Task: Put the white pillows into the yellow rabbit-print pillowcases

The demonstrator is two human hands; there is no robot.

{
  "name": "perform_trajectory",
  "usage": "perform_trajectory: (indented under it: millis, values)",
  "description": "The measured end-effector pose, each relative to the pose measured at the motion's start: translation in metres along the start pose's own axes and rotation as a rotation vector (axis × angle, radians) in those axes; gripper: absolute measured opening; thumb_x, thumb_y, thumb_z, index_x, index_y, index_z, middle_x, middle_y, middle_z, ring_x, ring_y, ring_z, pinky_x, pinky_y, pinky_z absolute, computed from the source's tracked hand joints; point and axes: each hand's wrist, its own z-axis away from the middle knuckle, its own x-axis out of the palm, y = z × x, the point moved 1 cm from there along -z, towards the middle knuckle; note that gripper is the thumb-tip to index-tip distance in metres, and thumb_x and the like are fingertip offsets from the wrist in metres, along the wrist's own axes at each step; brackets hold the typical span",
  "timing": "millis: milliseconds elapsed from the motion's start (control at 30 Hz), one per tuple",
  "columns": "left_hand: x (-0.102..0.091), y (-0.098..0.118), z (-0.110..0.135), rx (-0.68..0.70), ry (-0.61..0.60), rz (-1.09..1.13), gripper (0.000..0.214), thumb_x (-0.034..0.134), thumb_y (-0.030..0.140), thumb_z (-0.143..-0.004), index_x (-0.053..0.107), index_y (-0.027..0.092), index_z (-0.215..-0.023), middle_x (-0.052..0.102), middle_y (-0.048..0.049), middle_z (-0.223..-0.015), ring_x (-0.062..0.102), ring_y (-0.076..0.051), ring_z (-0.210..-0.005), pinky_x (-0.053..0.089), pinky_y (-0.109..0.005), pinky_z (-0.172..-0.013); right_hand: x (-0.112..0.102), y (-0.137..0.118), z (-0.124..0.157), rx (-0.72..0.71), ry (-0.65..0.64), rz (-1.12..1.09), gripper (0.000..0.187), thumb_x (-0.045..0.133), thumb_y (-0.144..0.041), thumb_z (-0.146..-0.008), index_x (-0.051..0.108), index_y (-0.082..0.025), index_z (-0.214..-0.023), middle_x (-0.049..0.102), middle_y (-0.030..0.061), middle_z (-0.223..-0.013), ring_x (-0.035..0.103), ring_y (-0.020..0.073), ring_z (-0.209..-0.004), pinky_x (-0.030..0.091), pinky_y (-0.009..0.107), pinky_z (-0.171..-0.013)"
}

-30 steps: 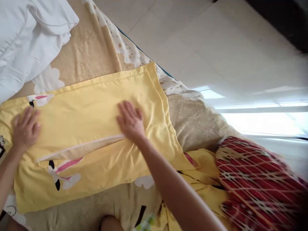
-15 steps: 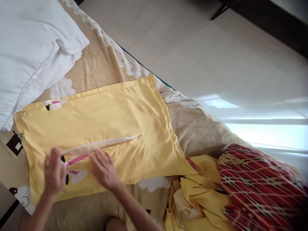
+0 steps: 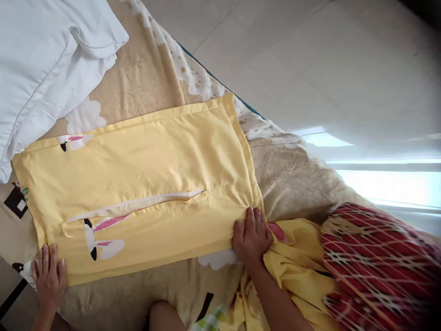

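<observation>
A yellow pillowcase (image 3: 165,151) with rabbit prints is spread flat across the bed. A long zipper-edged slit (image 3: 138,203) gapes slightly along its middle. My left hand (image 3: 49,276) presses down at the pillowcase's lower left corner, fingers stretched out on the cloth. At the lower right corner my right hand (image 3: 252,235) lies on the edge, its fingers over the fabric and slightly bent. The cloth under both palms is hidden.
A white pillow (image 3: 44,59) rests at the upper left on the beige patterned blanket (image 3: 144,82). Crumpled yellow fabric (image 3: 292,266) and a red patterned cloth bundle (image 3: 375,262) lie at right. Beyond the bed's edge is a tiled floor (image 3: 292,59).
My hands have moved apart from beside the slit, the left to the lower left corner and the right to the lower right corner. The right edge of the pillowcase looks straighter.
</observation>
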Motion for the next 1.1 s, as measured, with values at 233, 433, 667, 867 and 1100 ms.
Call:
perform_trajectory:
  millis: [233, 433, 667, 867, 1100]
  values:
    - [-0.025, 0.083, -0.038, 0.245, 0.061, 0.182, 0.067, 0.058, 0.015, -0.087, 0.038, 0.023, -0.15, 0.052, -0.016, -0.144, 0.047, -0.032, -0.137, 0.039, -0.055, -0.111, -0.044, -0.166, 0.018, -0.425, 0.0, -0.273, 0.046, 0.05, -0.021, -0.095, 0.047, -0.022, -0.141, 0.058, 0.0167, -0.137, 0.054, 0.029, -0.127, 0.038, 0.045, -0.102]
    - [0.008, 0.198, -0.139, 0.753, -0.22, 0.517, 0.046, 0.038, 0.005, -0.091, 0.053, 0.012, -0.134, 0.063, -0.0133, -0.133, 0.04, -0.021, -0.143, 0.04, -0.041, -0.116, -0.038, -0.283, 0.039, -0.615, -0.317, -0.491, 0.031, 0.046, -0.017, -0.094, 0.053, -0.016, -0.124, 0.066, 0.0105, -0.111, 0.057, 0.0235, -0.104, 0.038, 0.037, -0.089]
    - [0.045, 0.212, -0.227, 0.888, -0.269, 0.179, 0.049, 0.038, 0.03, -0.101, 0.04, 0.019, -0.149, 0.04, -0.0108, -0.155, 0.034, -0.021, -0.146, 0.017, -0.051, -0.123, -0.036, -0.26, 0.066, -0.647, -0.413, -0.5, 0.012, 0.048, -0.02, -0.097, 0.058, -0.018, -0.101, 0.066, 0.0066, -0.096, 0.052, 0.0204, -0.09, 0.036, 0.036, -0.084]
    - [0.041, 0.225, -0.254, 0.699, -0.079, 0.225, 0.037, 0.04, 0.017, -0.099, 0.063, 0.019, -0.127, 0.065, -0.0116, -0.132, 0.053, -0.023, -0.133, 0.032, -0.045, -0.112, -0.052, -0.251, 0.086, -0.69, -0.472, -0.595, 0.014, 0.047, -0.019, -0.097, 0.06, -0.017, -0.094, 0.066, 0.0039, -0.085, 0.054, 0.017, -0.081, 0.035, 0.035, -0.079]
    - [0.051, 0.23, -0.254, 0.381, 0.014, 0.215, 0.05, 0.046, 0.039, -0.098, 0.049, 0.017, -0.143, 0.049, -0.017, -0.149, 0.04, -0.03, -0.142, 0.021, -0.049, -0.115, -0.053, -0.204, 0.009, -0.601, -0.208, -0.37, 0.036, 0.05, -0.022, -0.097, 0.053, -0.021, -0.133, 0.066, 0.0103, -0.127, 0.057, 0.0228, -0.123, 0.031, 0.038, -0.1]
